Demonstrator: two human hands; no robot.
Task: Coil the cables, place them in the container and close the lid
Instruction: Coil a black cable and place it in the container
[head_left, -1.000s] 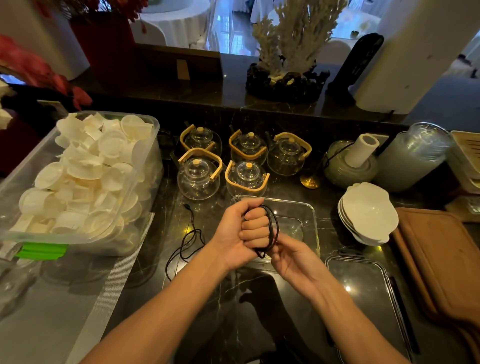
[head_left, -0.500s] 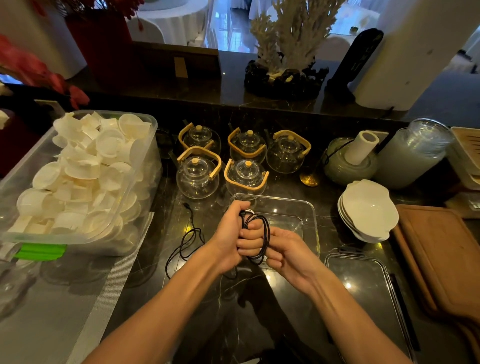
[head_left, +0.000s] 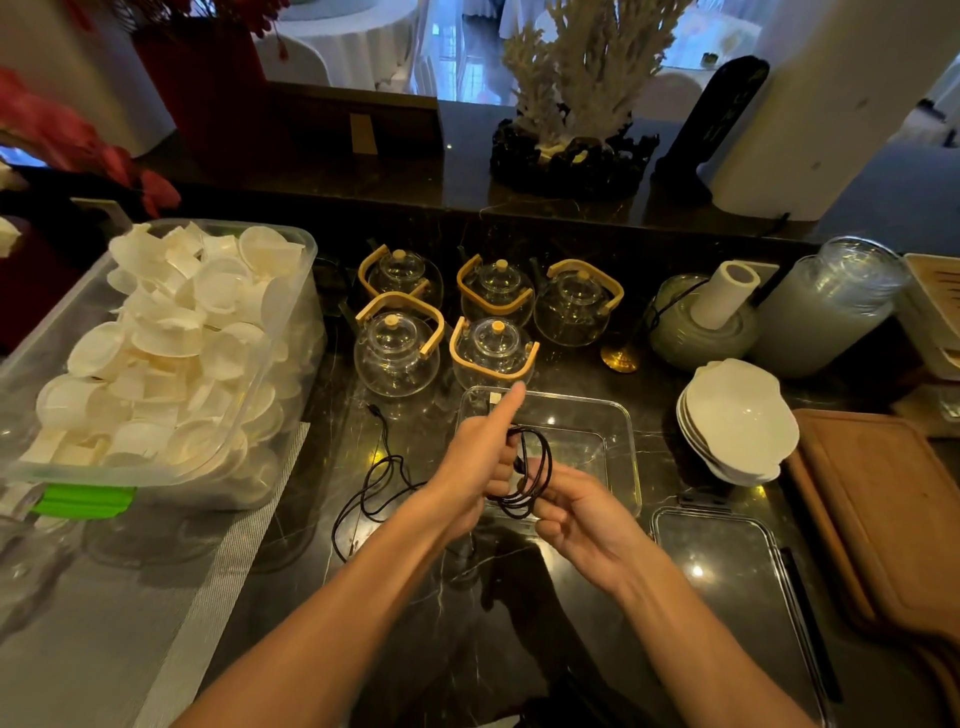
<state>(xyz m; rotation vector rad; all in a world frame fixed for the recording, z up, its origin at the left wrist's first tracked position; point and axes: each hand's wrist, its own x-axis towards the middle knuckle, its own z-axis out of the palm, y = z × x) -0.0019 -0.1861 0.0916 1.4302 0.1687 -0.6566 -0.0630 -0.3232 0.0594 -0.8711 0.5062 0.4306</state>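
A thin black cable is wound in several loops around the fingers of my left hand, whose thumb sticks up. My right hand pinches the bottom of the loops from the right. Both hands hover over the near left corner of an empty clear glass container on the dark marble counter. Its clear lid lies flat to the right, near the front. A second black cable lies loose and tangled on the counter, left of my left wrist.
Several glass teapots with wooden handles stand just behind the container. A big plastic bin of white cups fills the left. Stacked white bowls, a wooden board and a paper roll sit on the right.
My left thumb has lifted off the coil and now points up. The loops have slid lower on my left fingers, and my right hand has dropped to pinch their bottom.
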